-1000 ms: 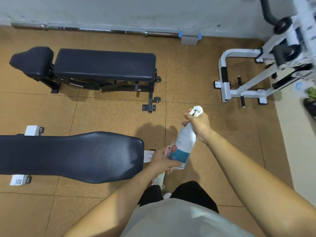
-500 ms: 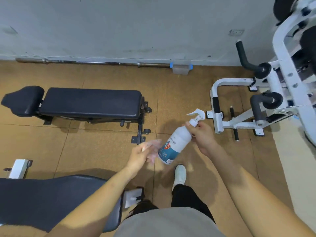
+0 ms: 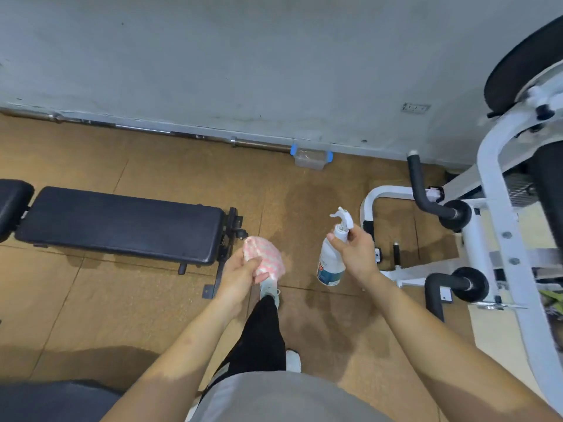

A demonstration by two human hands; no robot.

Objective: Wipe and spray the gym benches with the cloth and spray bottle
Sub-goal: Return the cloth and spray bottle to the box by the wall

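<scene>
A person stands on a brown gym floor (image 3: 122, 315) at the centre of the frame, a cleaning tool in each hand. The right hand (image 3: 358, 255) grips a white spray bottle (image 3: 330, 264) with its fingers curled round the neck just under the trigger head. The bottle is opaque with a blue band at its base, so its contents cannot be seen. The left hand (image 3: 239, 277) holds a bunched pink-and-white cloth (image 3: 265, 254), fingers and thumb clamped on it, just beside the foot end of the far bench (image 3: 122, 223) at centre left.

A clear box (image 3: 310, 159) with blue clips sits against the wall at upper centre, touching the end of a barbell (image 3: 152, 129). What it holds cannot be made out.

Half a second ago the left hand was at the bottle's base and the bottle leaned. Now the two hands are apart and the view has tilted up, leaving only a corner of the near bench (image 3: 45, 400) at lower left.

The bottle's long axis runs almost straight up and down the frame, base toward the floor and nozzle pointing to the upper left. A white machine (image 3: 493, 208) fills the right edge.
</scene>
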